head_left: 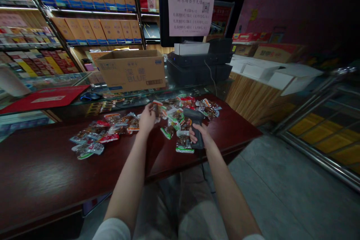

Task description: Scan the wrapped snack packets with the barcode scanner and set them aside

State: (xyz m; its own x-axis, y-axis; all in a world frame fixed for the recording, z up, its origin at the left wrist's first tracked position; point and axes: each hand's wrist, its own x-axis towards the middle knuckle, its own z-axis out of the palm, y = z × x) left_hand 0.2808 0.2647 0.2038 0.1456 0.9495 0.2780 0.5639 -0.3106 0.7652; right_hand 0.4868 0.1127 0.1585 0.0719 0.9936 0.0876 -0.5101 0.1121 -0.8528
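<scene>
Fingers of my left hand (147, 120) are closed on a small snack packet (159, 109), held just over the dark red-brown counter. A black barcode scanner (198, 140) is gripped by its handle in my right hand (203, 133), with its head tilted to the left. Below and beside the scanner lie several green-edged snack packets (184, 143). To the left of my left hand is another loose spread of packets (92, 135), some with red or white edges. More packets (209, 108) lie behind the scanner.
Behind the packets, an open cardboard box (132, 73) stands on a glass counter beside a monitor bearing a pink printed sign (191, 13). A red folder (46, 97) and a mouse (90, 96) are at left. Metal railing (320, 150) borders the right. The scanner's cable (204, 172) hangs down.
</scene>
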